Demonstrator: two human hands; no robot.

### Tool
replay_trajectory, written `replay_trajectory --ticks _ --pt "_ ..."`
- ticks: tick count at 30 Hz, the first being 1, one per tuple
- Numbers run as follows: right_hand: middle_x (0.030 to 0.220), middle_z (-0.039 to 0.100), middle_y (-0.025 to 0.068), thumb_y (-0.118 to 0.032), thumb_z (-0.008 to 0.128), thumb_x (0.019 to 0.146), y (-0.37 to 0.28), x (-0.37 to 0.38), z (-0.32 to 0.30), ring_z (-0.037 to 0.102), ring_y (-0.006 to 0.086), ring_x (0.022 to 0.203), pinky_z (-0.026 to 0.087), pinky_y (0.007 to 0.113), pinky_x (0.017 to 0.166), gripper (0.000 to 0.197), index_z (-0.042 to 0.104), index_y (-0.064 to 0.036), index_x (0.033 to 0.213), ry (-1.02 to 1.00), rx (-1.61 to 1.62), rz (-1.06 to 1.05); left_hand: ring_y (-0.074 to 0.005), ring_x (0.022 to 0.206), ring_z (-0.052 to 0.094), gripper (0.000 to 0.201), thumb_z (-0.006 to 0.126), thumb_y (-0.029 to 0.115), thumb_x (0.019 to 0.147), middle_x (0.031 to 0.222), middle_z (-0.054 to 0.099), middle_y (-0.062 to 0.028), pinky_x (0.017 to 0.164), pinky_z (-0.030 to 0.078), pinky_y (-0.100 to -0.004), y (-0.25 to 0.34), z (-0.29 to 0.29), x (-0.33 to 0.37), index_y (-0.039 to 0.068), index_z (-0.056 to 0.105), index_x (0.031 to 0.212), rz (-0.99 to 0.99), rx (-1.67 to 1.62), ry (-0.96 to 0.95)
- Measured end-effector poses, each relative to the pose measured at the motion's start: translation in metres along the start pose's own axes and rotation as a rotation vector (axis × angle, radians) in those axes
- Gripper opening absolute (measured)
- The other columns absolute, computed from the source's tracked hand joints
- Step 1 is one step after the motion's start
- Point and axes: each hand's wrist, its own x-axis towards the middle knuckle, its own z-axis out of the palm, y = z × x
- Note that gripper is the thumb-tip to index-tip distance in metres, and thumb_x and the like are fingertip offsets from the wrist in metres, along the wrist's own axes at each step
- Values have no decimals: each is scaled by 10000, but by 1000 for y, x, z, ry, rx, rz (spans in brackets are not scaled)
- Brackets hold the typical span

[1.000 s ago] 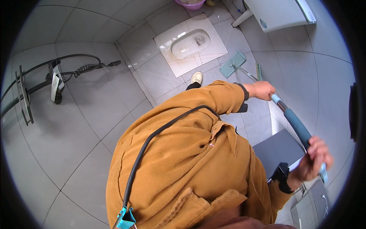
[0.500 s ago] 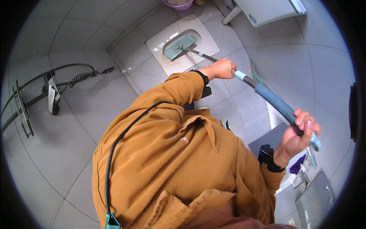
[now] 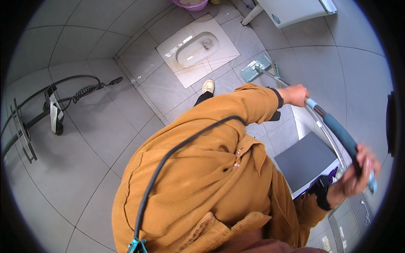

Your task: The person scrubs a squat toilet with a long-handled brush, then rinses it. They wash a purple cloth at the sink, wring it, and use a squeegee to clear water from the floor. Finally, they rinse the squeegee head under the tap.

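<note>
A mop with a flat, ridged teal head [image 3: 256, 68] slants across the right side, its head low over the floor just right of the squat toilet [image 3: 197, 49]. My left hand [image 3: 296, 95] is closed round the upper part of its pole. Farther up, my right hand [image 3: 357, 173] grips the blue foam handle [image 3: 341, 134] near its light-blue end loop. Whether the mop head touches the floor I cannot tell. Some greyish matter shows in the toilet bowl.
A second thin pole [image 3: 325, 131] leans by the right wall, beside a dark-topped box [image 3: 304, 161]. A white cistern [image 3: 291, 10] hangs at the back right. The purple basket [image 3: 192, 5] stands at the far wall. Dark shower fittings [image 3: 55, 103] with a coiled cord are on the left.
The mop head has left the toilet bowl and moved right, over the floor beside it. Both hands have shifted right and nearer with the pole. My shoe has come into view.
</note>
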Motion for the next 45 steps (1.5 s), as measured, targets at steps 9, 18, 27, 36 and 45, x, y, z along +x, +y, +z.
replay_trajectory --ticks 9,18,27,36,45 --pt "627 392 21 -60 493 811 63 40 -11 405 149 666 348 389 763 164 421 -108 672 -33 283 103 -364 695 596 120 591 157 650 703 607 -162 633 491 -432 -70 -35 -3 54 597 712 -36 161 48" --pt "650 429 29 -57 493 797 95 -16 2 443 171 674 380 422 768 56 476 -100 765 38 499 119 -388 691 571 123 603 176 707 686 589 -175 620 473 -435 -67 -83 -72 57 581 731 -160 366 108" --pt "658 345 3 -84 457 815 11 -59 -137 378 139 692 310 370 811 164 383 -141 679 13 322 86 -372 626 583 106 554 91 643 661 587 -181 584 483 -447 33 39 -33 36 592 725 -32 230 20" --pt "648 341 18 -70 452 859 44 -112 -137 373 138 696 331 385 832 184 389 -123 695 118 228 233 -378 642 575 120 532 165 662 654 592 -162 591 469 -465 3 125 -62 66 601 659 -39 135 -29" --pt "697 396 40 -49 453 821 98 -177 -45 440 172 725 388 478 909 92 399 -95 762 223 305 257 -358 705 596 78 567 141 663 691 610 -149 638 482 -439 -75 46 -139 77 592 699 -232 387 -180"
